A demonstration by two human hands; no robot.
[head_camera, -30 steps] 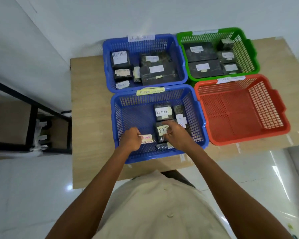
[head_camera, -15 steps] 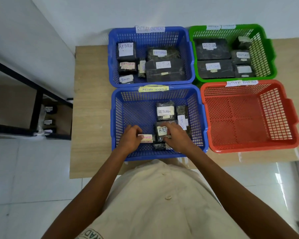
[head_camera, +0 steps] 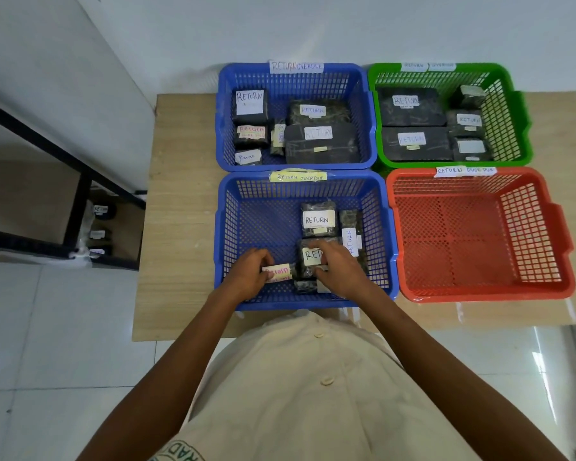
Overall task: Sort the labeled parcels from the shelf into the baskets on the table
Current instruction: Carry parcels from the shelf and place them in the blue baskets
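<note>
While both hands work at six o'clock in the near blue basket (head_camera: 221,227), the left hand (head_camera: 250,274) pinches a small pink-label parcel (head_camera: 278,272) by its end. The right hand (head_camera: 338,271) curls over the RET parcel (head_camera: 304,270), which lies touching at the first one's three o'clock. Both parcels look small, light and fairly stiff, and their glossy wrap is probably slick. A grip across the side edges seems safest, clear of the paper labels (head_camera: 311,256), which might peel or tear.

White wall (head_camera: 313,24) across the top of the frame, pale wood table (head_camera: 180,194) against it, black-framed shelf (head_camera: 79,207) at left, glossy white tiled floor (head_camera: 47,361) below, reflecting light
</note>
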